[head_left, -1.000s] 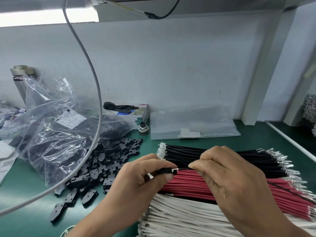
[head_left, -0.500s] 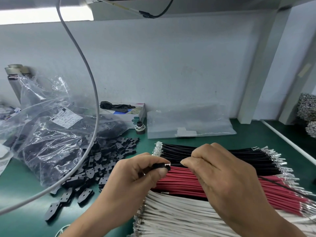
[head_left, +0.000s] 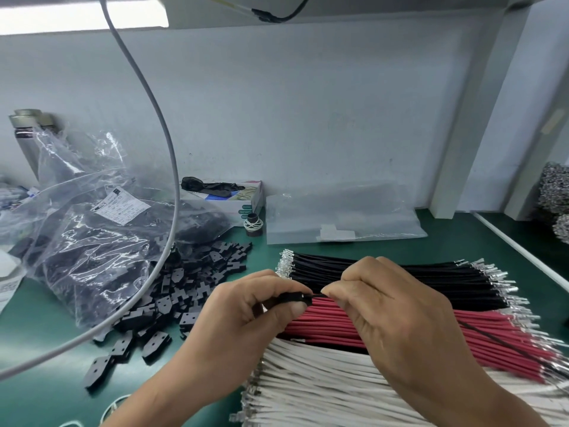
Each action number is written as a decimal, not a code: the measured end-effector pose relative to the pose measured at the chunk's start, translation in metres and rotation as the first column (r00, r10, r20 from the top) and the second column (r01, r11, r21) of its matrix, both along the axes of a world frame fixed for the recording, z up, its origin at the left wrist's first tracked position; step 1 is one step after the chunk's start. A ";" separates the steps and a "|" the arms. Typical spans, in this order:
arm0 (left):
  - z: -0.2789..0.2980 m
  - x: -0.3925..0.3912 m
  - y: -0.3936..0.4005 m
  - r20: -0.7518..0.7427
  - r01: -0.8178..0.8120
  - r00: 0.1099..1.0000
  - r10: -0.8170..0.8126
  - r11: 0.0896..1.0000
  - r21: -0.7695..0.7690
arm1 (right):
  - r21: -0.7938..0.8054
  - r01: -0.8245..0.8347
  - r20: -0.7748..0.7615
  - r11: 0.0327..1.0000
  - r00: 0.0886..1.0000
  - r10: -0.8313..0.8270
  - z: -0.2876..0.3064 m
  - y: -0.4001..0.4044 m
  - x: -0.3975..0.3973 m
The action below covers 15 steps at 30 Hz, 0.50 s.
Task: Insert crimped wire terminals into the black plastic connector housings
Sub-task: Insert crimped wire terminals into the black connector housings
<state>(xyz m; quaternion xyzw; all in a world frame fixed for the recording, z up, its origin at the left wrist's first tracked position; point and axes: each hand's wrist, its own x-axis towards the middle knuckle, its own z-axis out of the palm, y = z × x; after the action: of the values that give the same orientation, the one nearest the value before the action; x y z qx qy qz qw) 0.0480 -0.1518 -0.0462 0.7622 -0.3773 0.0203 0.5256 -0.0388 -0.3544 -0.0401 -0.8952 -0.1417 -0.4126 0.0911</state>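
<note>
Left hand: the left hand (head_left: pixel 246 315) pinches a small black housing (head_left: pixel 292 297) between thumb and curled fingers, held in the air above the bundles.
Right hand: the right hand (head_left: pixel 400 312) pinches a black wire (head_left: pixel 318 295) just behind its tip, thumb and forefinger closed on it.
Key relation: the wire tip meets the right-facing end of the housing; wire and housing lie on one line, running left to right between the two hands, nearly level. The right hand is the one that would feed; the left only steadies.
Long axis: the wire trails from the right fingers under the palm and reappears as a thin dark line toward the table's right edge.
Judged step: the terminal looks to be at or just inside the housing mouth; a straight push along that line seems what remains.
Hidden: the metal terminal itself and the housing's slots are covered by fingertips, so how far it is seated cannot be told.
Under the hands: black wires (head_left: pixel 400 272), red wires (head_left: pixel 338 322) and white wires (head_left: pixel 308 380) lie side by side, front to back, ends pointing left and right.
Left of them: loose housings (head_left: pixel 172 300) scattered on the green table (head_left: pixel 46 349), spilling from a clear bag (head_left: pixel 86 241) near the left edge.
Cut off: the white bundle runs out of the bottom of the view.
</note>
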 end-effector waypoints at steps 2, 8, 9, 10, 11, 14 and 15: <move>-0.001 0.000 0.000 -0.029 -0.014 0.999 0.014 1.000 -0.021 | 0.070 -0.002 -0.022 0.998 1.000 0.004 0.001 -0.002 0.000; -0.004 -0.003 -0.003 -0.029 -0.007 1.000 0.006 0.999 -0.041 | 0.083 0.002 -0.010 0.997 1.000 -0.001 -0.004 0.003 0.006; -0.003 -0.003 -0.003 -0.016 -0.009 1.000 0.008 1.000 -0.029 | 0.075 0.008 -0.006 0.997 1.000 -0.007 -0.005 0.004 0.007; -0.003 -0.004 -0.002 -0.013 -0.010 1.000 0.009 1.000 -0.021 | 0.069 0.007 -0.005 0.998 1.000 -0.007 -0.005 0.004 0.007; -0.002 -0.005 -0.002 -0.015 -0.011 1.000 0.010 1.000 -0.021 | 0.063 0.002 -0.005 0.998 1.000 -0.002 -0.006 0.004 0.008; -0.001 -0.004 -0.002 -0.021 -0.018 1.000 0.017 0.999 -0.037 | 0.072 -0.023 -0.006 0.997 1.000 0.023 -0.007 0.007 0.009; -0.001 -0.005 -0.002 -0.020 -0.019 1.000 0.018 0.999 -0.041 | 0.077 -0.032 -0.007 0.997 0.999 0.033 -0.008 0.008 0.009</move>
<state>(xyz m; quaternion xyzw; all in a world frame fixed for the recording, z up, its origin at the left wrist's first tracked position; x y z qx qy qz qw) 0.0433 -0.1542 -0.0475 0.7550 -0.3644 0.0252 0.5446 -0.0298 -0.3466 -0.0478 -0.8904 -0.1399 -0.4124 0.1326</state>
